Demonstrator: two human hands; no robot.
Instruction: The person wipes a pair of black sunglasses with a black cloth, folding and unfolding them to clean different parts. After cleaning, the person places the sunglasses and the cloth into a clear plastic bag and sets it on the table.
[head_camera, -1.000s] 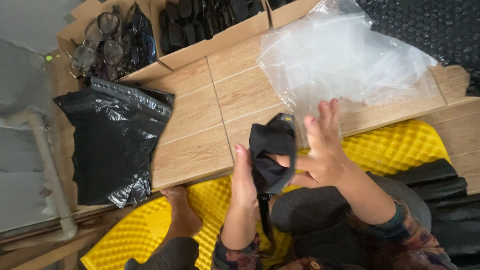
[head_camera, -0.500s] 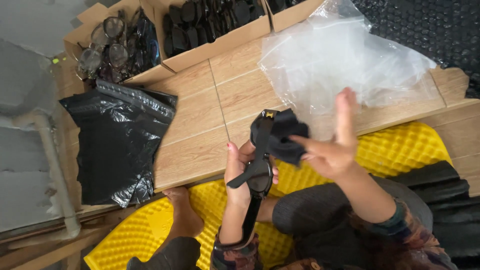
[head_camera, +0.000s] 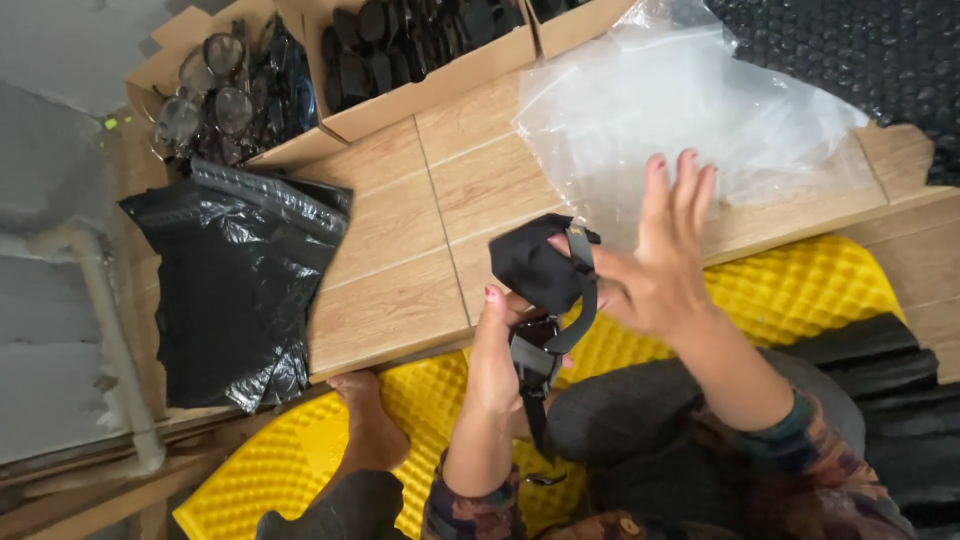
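A small black fabric pouch (head_camera: 532, 264) with a black strap (head_camera: 580, 290) and buckle is held above my lap. My left hand (head_camera: 497, 352) grips it from below, at the strap's buckle. My right hand (head_camera: 657, 258) presses against the pouch's right side with thumb and forefinger on the strap, the other fingers spread upward. The strap's loose end hangs down toward my knee.
A clear plastic bag (head_camera: 690, 120) lies on the wood-look floor (head_camera: 400, 250) ahead. A stack of black plastic bags (head_camera: 235, 285) lies at left. Cardboard boxes with eyeglasses (head_camera: 225, 85) and dark glasses (head_camera: 420, 45) stand at the back. I sit on a yellow foam mat (head_camera: 800, 290).
The pouch has been turned and drawn down toward my lap. My right hand shifted from over it to its right side, fingers spreading, and the strap now wraps round the pouch.
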